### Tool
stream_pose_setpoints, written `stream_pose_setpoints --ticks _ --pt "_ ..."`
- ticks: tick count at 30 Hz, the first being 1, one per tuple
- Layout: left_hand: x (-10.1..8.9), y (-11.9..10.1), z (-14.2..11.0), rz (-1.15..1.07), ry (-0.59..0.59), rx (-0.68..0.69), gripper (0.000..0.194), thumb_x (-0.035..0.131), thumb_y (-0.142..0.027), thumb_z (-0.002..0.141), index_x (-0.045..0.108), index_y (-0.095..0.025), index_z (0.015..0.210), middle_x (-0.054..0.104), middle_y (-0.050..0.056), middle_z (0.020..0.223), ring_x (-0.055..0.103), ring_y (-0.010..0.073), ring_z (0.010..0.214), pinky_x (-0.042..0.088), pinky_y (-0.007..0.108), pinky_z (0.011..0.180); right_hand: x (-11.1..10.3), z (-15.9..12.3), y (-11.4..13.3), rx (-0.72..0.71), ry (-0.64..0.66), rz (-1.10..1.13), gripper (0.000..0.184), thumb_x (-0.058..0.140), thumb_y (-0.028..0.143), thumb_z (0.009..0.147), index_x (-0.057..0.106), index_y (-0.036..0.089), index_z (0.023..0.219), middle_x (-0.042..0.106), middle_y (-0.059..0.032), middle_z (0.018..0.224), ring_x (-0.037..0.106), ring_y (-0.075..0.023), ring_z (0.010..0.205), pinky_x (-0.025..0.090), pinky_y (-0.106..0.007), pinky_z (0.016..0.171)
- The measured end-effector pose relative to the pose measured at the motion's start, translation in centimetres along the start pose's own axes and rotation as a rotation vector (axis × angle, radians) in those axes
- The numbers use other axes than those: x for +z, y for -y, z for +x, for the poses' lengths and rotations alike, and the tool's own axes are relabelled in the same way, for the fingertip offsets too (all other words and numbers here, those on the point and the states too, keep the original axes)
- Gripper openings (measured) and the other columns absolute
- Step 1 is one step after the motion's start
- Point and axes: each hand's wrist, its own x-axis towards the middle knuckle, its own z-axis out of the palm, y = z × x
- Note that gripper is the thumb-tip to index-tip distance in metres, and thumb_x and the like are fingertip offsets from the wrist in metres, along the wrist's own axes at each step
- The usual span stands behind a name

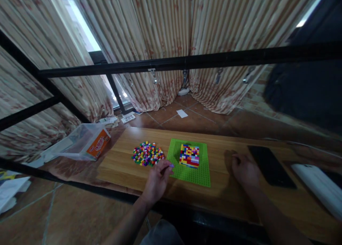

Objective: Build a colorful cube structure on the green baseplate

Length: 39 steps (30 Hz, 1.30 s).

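My left hand (158, 177) is closed in a pinch on a small purple toy brick (171, 165), above the left edge of the green baseplate (201, 177). On the baseplate stands a block built of many-coloured bricks (189, 155), with several layers showing on its near side. Just beyond my left hand lies a loose heap of small coloured bricks (146, 153). My right hand (244, 168) rests on the wooden table to the right of the baseplate, its fingers curled in, and I see nothing in them.
A black flat slab (271, 166) and a white rounded object (317, 186) lie on the table (120, 166) at the right. A clear plastic box (85, 141) with an orange label stands beyond the table's left end. A black metal bar (165, 64) crosses in front of the curtains.
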Motion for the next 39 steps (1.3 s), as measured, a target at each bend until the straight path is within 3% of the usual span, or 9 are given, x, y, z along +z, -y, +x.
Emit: stream_pose_setpoints --ticks 5,8,15,28,39 --pt "2.1 -0.8 1.1 0.327 0.034 0.211 0.013 0.057 -0.021 0.09 0.069 -0.024 0.094 0.07 0.003 0.097 0.065 0.0181 0.095 0.052 0.034 0.088 -0.3 0.1 0.4 0.019 0.011 0.003 0.03 0.044 0.029 0.087 0.071 0.016 0.089 0.068 -0.0097 0.089 0.059 -0.0185 0.069 0.041 -0.029 0.061" --pt "2.8 -1.1 2.0 0.41 -0.002 0.259 0.014 0.059 -0.02 0.089 0.071 -0.025 0.094 0.069 0.004 0.101 0.064 0.019 0.1 0.051 0.037 0.092 -0.4 0.1 0.5 0.019 0.004 0.017 0.029 0.044 0.029 0.087 0.071 0.016 0.089 0.068 -0.0099 0.091 0.06 -0.0188 0.071 0.042 -0.029 0.062" --pt "3.7 -0.6 3.0 0.448 -0.049 0.278 0.013 0.063 -0.017 0.086 0.071 -0.024 0.092 0.069 0.004 0.099 0.063 0.0195 0.099 0.05 0.038 0.092 -0.8 0.1 0.8 0.034 0.012 0.028 0.028 0.045 0.029 0.087 0.07 0.017 0.089 0.068 -0.0096 0.091 0.061 -0.0196 0.073 0.043 -0.03 0.063" --pt "3.7 0.4 1.2 0.414 -0.17 0.236 0.006 0.062 -0.02 0.086 0.067 -0.023 0.086 0.067 0.004 0.092 0.064 0.0197 0.092 0.051 0.037 0.086 -0.7 0.1 0.7 0.035 0.022 0.034 0.03 0.044 0.031 0.088 0.07 0.016 0.088 0.067 -0.0103 0.088 0.06 -0.02 0.073 0.045 -0.031 0.065" --pt "7.1 0.5 1.4 0.425 -0.359 0.198 0.004 0.062 -0.018 0.084 0.065 -0.021 0.085 0.067 0.005 0.095 0.062 0.0209 0.098 0.048 0.039 0.09 -0.6 0.1 0.0 0.011 0.032 0.02 0.03 0.045 0.031 0.087 0.07 0.016 0.09 0.067 -0.0104 0.088 0.06 -0.0205 0.075 0.044 -0.031 0.066"
